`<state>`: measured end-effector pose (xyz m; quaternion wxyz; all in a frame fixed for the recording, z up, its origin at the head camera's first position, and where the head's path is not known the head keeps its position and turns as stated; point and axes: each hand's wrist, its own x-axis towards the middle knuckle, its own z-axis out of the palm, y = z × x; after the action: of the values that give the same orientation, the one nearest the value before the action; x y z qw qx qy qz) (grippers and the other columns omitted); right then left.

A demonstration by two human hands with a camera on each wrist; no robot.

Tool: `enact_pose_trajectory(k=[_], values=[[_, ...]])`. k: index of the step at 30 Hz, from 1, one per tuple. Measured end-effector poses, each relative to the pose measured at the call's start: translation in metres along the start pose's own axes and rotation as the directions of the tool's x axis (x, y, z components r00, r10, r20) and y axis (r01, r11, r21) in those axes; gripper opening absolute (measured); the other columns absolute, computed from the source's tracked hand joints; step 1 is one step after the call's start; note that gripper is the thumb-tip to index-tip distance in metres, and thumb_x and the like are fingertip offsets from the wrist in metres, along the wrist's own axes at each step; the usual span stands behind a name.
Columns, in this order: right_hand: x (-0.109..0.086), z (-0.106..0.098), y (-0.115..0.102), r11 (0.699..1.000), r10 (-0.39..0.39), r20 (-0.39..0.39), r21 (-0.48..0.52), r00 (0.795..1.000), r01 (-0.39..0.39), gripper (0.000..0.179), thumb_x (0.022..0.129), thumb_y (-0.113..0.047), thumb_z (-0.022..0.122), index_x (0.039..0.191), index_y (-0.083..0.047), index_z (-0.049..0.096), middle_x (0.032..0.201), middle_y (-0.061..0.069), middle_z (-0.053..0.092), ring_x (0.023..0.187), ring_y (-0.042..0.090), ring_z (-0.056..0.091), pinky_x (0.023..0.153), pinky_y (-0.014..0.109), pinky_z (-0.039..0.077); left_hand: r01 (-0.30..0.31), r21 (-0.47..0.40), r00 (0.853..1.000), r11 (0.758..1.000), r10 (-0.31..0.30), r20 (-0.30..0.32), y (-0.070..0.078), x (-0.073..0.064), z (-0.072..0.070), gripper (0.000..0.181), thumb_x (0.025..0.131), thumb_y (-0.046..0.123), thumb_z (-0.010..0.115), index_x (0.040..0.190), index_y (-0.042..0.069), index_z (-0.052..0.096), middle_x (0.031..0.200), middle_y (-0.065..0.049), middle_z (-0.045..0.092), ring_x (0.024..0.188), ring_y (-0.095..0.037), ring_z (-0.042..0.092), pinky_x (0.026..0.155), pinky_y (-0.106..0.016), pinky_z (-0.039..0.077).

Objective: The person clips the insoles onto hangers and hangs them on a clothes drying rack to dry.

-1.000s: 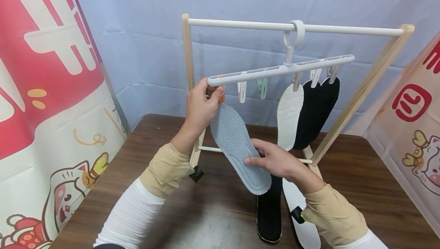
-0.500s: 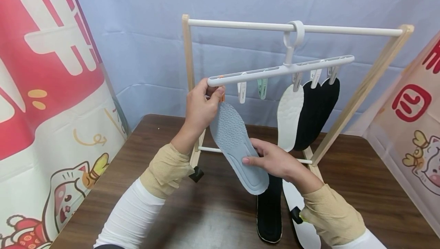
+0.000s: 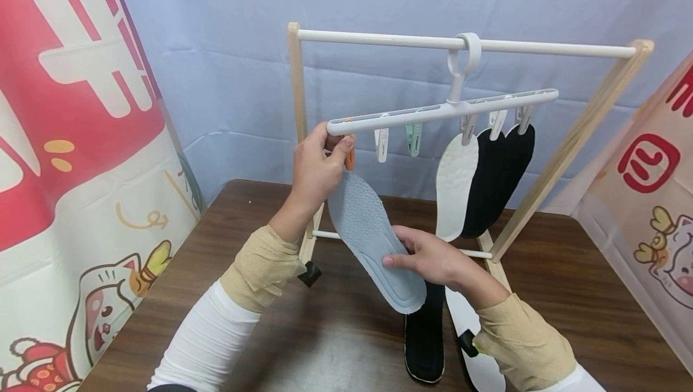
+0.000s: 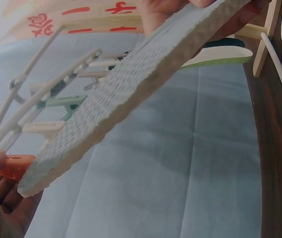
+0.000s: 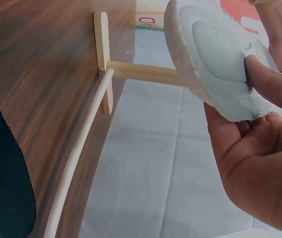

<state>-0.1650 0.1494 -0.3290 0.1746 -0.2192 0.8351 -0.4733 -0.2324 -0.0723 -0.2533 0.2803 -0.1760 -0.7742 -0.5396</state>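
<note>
In front of the rack's left half, a light-blue insole (image 3: 365, 217) hangs tilted in the air, its upper end by an orange clip (image 3: 350, 159) and its lower end slanting near and right. The right hand (image 3: 433, 257) holds its lower part clamped between thumb and fingers; the left hand (image 3: 319, 163) pinches the orange clip at the hanger's left end. Whether that clip's tips touch the insole is hard to tell from these angles. Along the white hanger (image 3: 400, 119), a white clip (image 3: 381, 145) and a green clip (image 3: 414, 139) come next, both without a load. On the right half, a grey clip (image 3: 468, 130) bears a white insole (image 3: 456, 190), and black insoles (image 3: 497, 184) hang close beside it. The hanger's hook (image 3: 474, 52) loops over the top rod (image 3: 547, 48) of a wood-sided rack. Nearer, a black insole (image 3: 424, 350) lies on the brown table (image 3: 335, 338).
</note>
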Motion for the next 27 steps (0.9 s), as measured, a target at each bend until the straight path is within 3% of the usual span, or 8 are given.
enact_pose_trajectory(k=[11,21,27], values=[[0.0007,0.0002,0.0017,1.000,-0.012,-0.003,0.000,1.000,0.012,0.045,0.098,-0.014,0.067,0.139,-0.003,0.052,0.125,0.016,0.067,0.105,0.023,0.066,0.089,0.046,0.053,0.009,-0.012,1.000,1.000,-0.009,0.009,0.0007,-0.0009,-0.0011,0.017,0.098,0.019,0.069,0.105,0.003,0.065,0.076,-0.008,0.066,0.072,-0.020,0.063,0.065,-0.027,0.044],[0.0014,-0.0003,0.0026,1.000,-0.020,-0.005,0.009,1.000,0.020,0.049,0.098,-0.013,0.066,0.142,-0.001,0.049,0.128,0.018,0.066,0.107,0.024,0.066,0.089,0.047,0.054,0.008,0.023,1.000,1.000,-0.008,-0.006,0.0009,-0.0008,-0.0005,0.018,0.097,0.019,0.070,0.105,0.002,0.067,0.081,-0.009,0.066,0.078,-0.023,0.064,0.071,-0.030,0.048],[0.0024,-0.0009,0.0020,1.000,-0.018,-0.009,0.022,1.000,0.018,0.049,0.099,-0.013,0.066,0.143,-0.001,0.048,0.127,0.018,0.066,0.107,0.024,0.066,0.090,0.046,0.053,0.006,0.020,1.000,1.000,-0.006,-0.001,0.0011,-0.0001,-0.0008,0.018,0.097,0.018,0.070,0.106,0.003,0.068,0.080,-0.009,0.066,0.076,-0.022,0.065,0.067,-0.028,0.046]])
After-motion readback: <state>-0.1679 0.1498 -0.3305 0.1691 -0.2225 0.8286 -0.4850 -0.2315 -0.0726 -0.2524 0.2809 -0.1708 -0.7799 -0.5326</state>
